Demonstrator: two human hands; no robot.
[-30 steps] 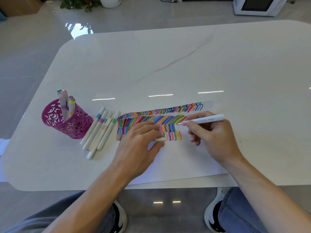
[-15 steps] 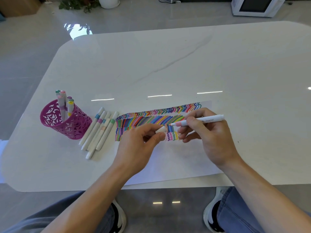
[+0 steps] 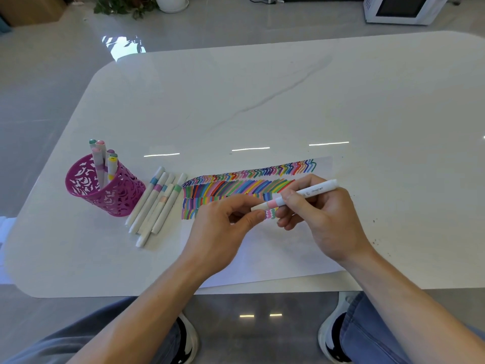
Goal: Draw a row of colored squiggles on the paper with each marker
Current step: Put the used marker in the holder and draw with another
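Observation:
A white sheet of paper [image 3: 267, 253] lies near the table's front edge, with rows of coloured strokes and squiggles [image 3: 244, 187] along its upper part. My right hand [image 3: 322, 219] grips a white marker with a pink band [image 3: 304, 194] just above the squiggles. My left hand [image 3: 223, 227] pinches the white cap [image 3: 258, 207] at the marker's tip end; the cap sits on the tip. The lowest squiggle row is partly hidden behind both hands.
A magenta cut-out pen cup [image 3: 105, 190] with several markers stands at the left. Several capped white markers [image 3: 157, 203] lie side by side between the cup and the paper. The white table [image 3: 262, 101] stretches far beyond. My knees and shoes show below the front edge.
My left hand lifted off the paper with the cap and brought it to the marker's tip. My right hand raised the marker from the paper; the cap now covers the tip.

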